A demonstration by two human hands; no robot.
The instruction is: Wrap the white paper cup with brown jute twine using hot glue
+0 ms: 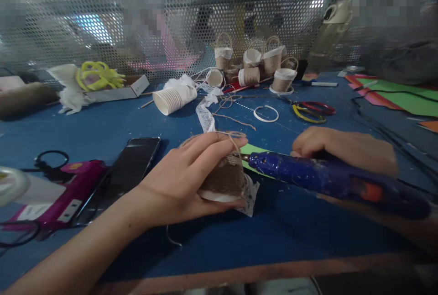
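A cup wrapped in brown twine (227, 177) lies on its side near the middle of the blue table, gripped by my left hand (185, 178). White lace (251, 197) sticks out at its lower right edge, and a loop of twine runs over the fingertips. My right hand (342, 149) is closed around a blue glue gun (297, 169). The gun's metal nozzle is at the right side of the twine cup; whether it touches is unclear. Behind the nozzle lies a bright green piece (256, 151), partly covered by the gun.
Stacked paper cups (173, 98), lace ribbon (205, 114), a white ring (266, 113) and scissors (310, 112) lie behind. Several small twine baskets (272, 60) stand near the mesh screen. On the left are a phone (128, 171) and a magenta power strip (77, 190); coloured sheets (400, 96) lie right.
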